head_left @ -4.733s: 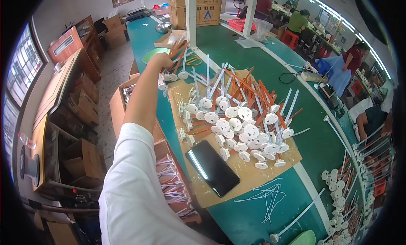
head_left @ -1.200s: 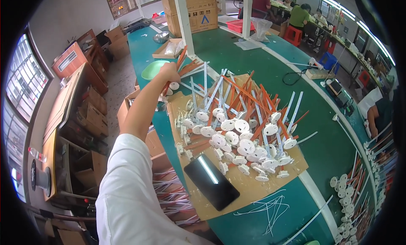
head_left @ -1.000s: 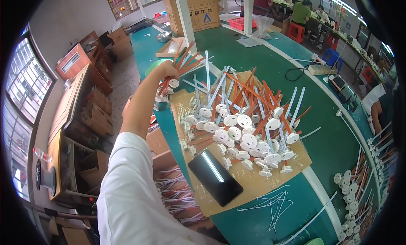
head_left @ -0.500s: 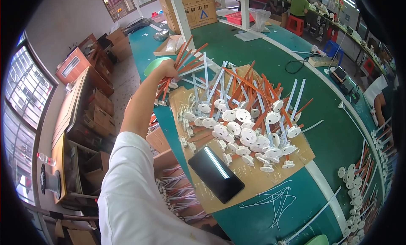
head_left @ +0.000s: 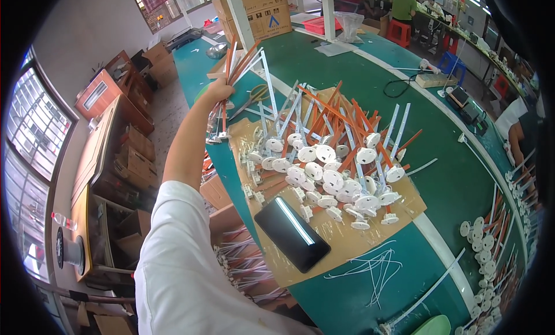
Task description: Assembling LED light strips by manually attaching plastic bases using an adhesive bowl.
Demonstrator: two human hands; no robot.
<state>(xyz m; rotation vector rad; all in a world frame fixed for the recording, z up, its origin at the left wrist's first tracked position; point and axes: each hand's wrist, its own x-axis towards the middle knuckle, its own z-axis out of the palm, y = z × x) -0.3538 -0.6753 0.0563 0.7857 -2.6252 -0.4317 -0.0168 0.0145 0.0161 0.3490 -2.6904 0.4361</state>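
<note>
Within left hand: strip bundle.

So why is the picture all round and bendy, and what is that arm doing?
A person wears a camera on their head, looking down. Its wide lens bends straight edges, so the picture looks round. The arm in the white sleeve is the person's own. Their left hand is lifted and grips a bundle of sticks, orange and white. Below is a green table with a sheet of cardboard on it. On the cardboard lies a pile of white discs on more sticks, plus a black phone. The right hand is out of view.
</note>
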